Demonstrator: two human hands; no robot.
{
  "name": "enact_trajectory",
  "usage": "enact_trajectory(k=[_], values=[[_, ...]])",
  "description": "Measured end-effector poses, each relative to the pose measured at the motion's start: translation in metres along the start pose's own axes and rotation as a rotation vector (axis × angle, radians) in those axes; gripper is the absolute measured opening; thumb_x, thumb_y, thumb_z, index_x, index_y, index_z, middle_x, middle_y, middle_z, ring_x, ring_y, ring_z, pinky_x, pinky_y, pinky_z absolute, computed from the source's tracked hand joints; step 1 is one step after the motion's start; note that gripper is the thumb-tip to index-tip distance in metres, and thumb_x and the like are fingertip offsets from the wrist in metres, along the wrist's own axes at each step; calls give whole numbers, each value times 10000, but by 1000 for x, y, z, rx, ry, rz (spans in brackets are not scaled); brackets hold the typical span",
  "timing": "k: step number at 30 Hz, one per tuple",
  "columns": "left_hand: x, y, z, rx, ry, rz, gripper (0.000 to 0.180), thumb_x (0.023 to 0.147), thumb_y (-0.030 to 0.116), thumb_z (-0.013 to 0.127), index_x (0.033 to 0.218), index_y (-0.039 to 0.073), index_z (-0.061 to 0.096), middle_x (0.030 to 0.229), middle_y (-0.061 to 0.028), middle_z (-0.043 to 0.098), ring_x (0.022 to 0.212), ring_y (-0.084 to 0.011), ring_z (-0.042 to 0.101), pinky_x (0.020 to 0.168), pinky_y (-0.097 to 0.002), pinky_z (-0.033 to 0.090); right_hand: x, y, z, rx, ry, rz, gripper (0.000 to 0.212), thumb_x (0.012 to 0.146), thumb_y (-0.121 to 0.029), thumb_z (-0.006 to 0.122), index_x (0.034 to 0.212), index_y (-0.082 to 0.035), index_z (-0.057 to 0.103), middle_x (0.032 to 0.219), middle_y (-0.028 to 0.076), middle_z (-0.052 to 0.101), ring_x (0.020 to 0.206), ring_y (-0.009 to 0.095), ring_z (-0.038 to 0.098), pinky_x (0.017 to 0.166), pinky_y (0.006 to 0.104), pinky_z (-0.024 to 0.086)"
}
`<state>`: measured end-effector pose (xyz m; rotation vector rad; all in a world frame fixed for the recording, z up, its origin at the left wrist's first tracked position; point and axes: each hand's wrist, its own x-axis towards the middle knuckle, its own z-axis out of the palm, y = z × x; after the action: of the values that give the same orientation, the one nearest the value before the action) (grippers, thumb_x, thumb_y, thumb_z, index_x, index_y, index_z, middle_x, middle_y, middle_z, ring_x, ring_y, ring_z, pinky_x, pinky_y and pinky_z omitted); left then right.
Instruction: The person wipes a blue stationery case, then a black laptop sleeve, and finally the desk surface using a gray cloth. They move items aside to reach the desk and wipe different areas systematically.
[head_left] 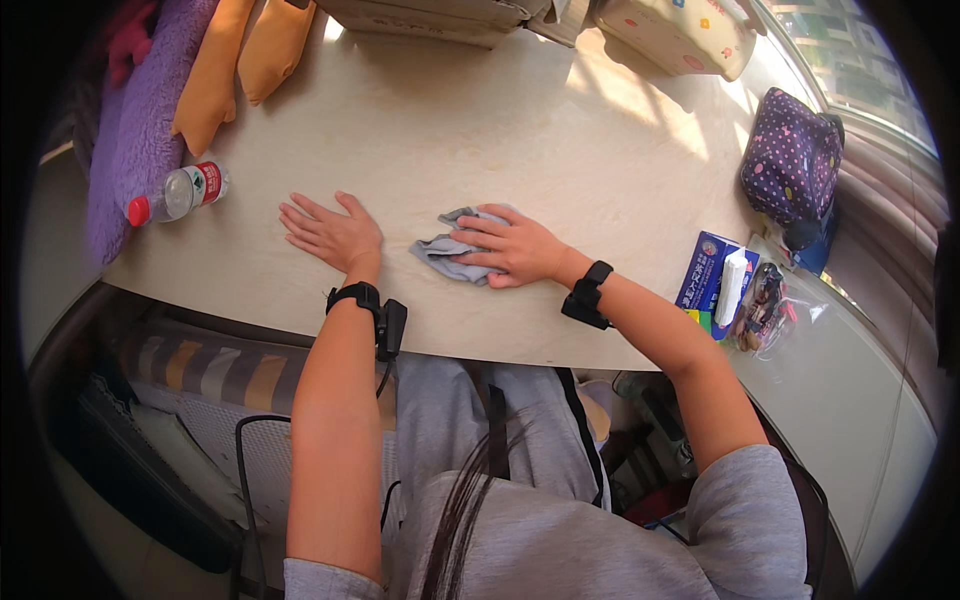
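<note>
A crumpled grey cloth [440,256] lies on the pale tabletop [400,120], pressed under my right hand [515,248]. The fingers of that hand are stretched over the cloth, and its left edge shows beyond the fingertips. To the left, my left hand [335,232] rests on the tabletop with its fingers spread and nothing in it. Left of that hand, a clear plastic bottle [180,192] with a red cap lies on its side. Each wrist wears a black strap with a small device.
Orange plush pieces [213,80] and a purple fluffy cushion [150,120] line the left side. A box [430,22] and a patterned container [690,35] stand at the back. On the right are a dotted pouch [793,155], a blue package [708,270] and a clear bag [765,310].
</note>
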<state>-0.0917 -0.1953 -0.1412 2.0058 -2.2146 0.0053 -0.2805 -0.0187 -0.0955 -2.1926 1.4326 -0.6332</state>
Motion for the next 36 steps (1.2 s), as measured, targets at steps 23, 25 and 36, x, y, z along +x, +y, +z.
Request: enact_trajectory(k=[23, 25, 36], values=[[36, -166, -58, -666, -359, 361, 640, 831, 138, 553, 1392, 8, 276, 1473, -242, 132, 1376, -405, 118, 1107, -560, 84, 281, -10, 85, -401, 494, 658, 487, 736, -270, 588, 1211, -164, 586, 1229, 109, 516, 1221, 270, 407, 1051, 465, 234], [72, -219, -51, -535, -236, 299, 626, 845, 157, 542, 1391, -1, 279, 1472, -239, 155, 1381, -389, 129, 1115, -549, 85, 287, -36, 96, -326, 392, 607, 497, 727, -266, 594, 1214, -168, 583, 1245, 104, 511, 1232, 265, 402, 1058, 465, 229], [142, -257, -16, -110, -28, 83, 651, 901, 300, 424, 1410, -48, 215, 1484, -249, 174, 1401, -348, 120, 1131, -493, 58, 218, -62, 77, -200, -166, 190, 530, 738, -270, 563, 1266, -229, 542, 1389, 66, 430, 1313, 244, 352, 1086, 450, 263]])
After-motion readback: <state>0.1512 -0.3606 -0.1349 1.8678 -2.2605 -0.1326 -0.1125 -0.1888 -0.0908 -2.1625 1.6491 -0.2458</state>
